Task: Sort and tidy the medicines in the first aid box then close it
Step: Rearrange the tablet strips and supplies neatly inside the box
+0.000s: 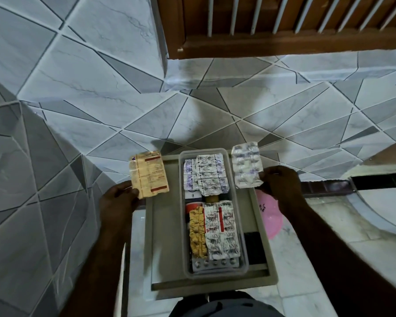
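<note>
- Lap [217, 305] of person in dark shorts at bottom edge, nearest camera.
- Grey tray [165, 236] just past lap; it carries clear plastic first aid box [245, 248], long axis running away from camera, top open.
- Near end of box: silver blister strip with round pills [215, 263], partly under other strips.
- On top of that: gold foil strip [198, 234] on left, touching white strip with red stripe [221, 229] on right; both lie flat, lengthwise.
- Black flat item [254, 248] on tray just right of box; can't tell what it is.
- Pink round object [270, 218] beyond tray's right edge, partly hidden by right forearm.
- Mid box: small dark and orange items show under strips, too hidden to name.
- Far end of box: two crumpled silver strips with purple print [206, 177], overlapping.
- Left hand [119, 202] left of tray, thumb and fingers pinching lower corner of yellowish strip with red bands [150, 177], held up off tray, left of box.
- Right hand [279, 184] right of box, fingers pinching right edge of silver blister strip [247, 165], held in air just beside box's far right corner.
- Grey-white tiled wall [78, 88] behind everything.
- Wooden window frame with white bars [284, 24] at top right, farthest.
</note>
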